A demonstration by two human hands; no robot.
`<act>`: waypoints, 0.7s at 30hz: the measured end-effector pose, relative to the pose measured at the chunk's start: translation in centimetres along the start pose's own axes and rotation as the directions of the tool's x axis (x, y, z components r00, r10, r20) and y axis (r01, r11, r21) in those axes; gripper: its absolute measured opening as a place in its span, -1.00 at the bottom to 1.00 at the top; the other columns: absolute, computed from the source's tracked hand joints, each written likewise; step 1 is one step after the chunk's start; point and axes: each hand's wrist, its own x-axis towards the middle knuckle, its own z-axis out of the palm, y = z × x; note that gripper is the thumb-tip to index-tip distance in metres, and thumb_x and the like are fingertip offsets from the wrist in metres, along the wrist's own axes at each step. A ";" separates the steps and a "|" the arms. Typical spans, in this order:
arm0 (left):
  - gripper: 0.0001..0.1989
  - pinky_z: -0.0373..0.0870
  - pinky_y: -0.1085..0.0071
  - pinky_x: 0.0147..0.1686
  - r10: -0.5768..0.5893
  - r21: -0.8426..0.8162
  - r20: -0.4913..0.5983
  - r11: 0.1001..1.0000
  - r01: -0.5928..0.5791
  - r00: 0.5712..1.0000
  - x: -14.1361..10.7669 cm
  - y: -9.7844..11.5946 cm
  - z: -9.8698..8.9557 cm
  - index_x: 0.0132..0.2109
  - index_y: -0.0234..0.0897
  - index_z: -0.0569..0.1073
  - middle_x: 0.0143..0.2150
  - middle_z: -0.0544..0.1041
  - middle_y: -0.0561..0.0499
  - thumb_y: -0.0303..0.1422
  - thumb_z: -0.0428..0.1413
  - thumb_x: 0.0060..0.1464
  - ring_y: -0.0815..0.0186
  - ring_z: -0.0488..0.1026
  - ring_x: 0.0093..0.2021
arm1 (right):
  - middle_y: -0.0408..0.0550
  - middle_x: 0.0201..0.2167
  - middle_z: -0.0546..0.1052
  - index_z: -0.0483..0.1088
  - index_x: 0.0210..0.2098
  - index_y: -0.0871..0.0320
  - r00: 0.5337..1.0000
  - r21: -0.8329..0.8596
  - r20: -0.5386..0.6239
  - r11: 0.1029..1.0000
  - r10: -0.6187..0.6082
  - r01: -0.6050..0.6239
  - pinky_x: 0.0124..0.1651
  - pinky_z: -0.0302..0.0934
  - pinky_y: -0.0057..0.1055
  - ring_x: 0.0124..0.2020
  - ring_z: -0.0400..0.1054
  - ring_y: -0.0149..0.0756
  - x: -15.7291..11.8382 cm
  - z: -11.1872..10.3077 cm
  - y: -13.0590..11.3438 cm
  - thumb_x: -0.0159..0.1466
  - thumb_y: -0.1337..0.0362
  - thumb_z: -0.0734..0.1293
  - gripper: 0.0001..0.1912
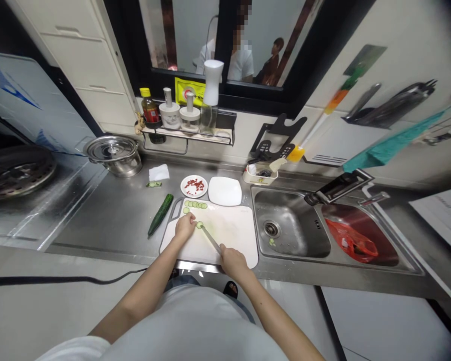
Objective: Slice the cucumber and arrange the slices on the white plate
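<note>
My right hand (233, 261) is wrapped round the handle of a knife (210, 238). The blade points up and left across a white cutting board (229, 235), its tip at a pale green cucumber slice (199, 225). Just left of that slice, my left hand (185, 226) rests over the board with its fingers curled in; whatever they may hold is hidden. A row of cucumber slices (196, 204) lies along the board's upper left edge, with one more slice (186, 210) below it. To the left of the board a whole dark green cucumber (161, 215) lies on the counter.
Behind the board stand a plate of chopped red bits (194, 186) and a white plate (224, 191). A double sink (293, 235) is on the right, with a red bag (351, 241) in it. A lidded steel pot (122, 158) stands at the back left.
</note>
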 end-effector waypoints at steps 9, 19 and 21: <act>-0.80 0.26 0.45 -0.26 0.011 0.000 -0.009 1.000 -0.011 1.000 0.0 -0.1 0.1 -0.15 -0.21 0.49 -0.21 0.58 -0.01 -0.43 0.11 0.03 0.28 0.48 -0.21 | 0.17 -0.18 0.54 0.27 0.05 0.21 1.000 0.003 -0.023 1.000 -0.002 0.002 -0.23 0.20 -0.35 -0.12 0.45 -0.13 0.1 0.2 -0.2 0.31 0.44 0.06 -0.64; -0.82 0.26 0.45 -0.24 -0.016 -0.004 0.003 1.000 0.016 1.000 -0.2 0.3 -0.3 -0.17 -0.20 0.49 -0.22 0.58 0.00 -0.43 0.13 0.03 0.29 0.48 -0.21 | 0.15 -0.19 0.54 0.28 0.03 0.20 0.999 0.014 -0.035 1.000 -0.017 0.017 -0.22 0.20 -0.35 -0.12 0.45 -0.15 0.7 0.4 -0.3 0.28 0.48 0.07 -0.63; -0.82 0.27 0.45 -0.24 -0.009 -0.005 0.003 1.000 0.009 1.000 -0.2 0.3 -0.3 -0.16 -0.20 0.49 -0.22 0.58 0.00 -0.43 0.13 0.03 0.29 0.48 -0.20 | 0.15 -0.20 0.54 0.28 0.03 0.19 0.999 0.017 -0.035 1.000 -0.016 0.017 -0.21 0.21 -0.35 -0.12 0.45 -0.15 0.9 0.4 -0.4 0.28 0.48 0.07 -0.63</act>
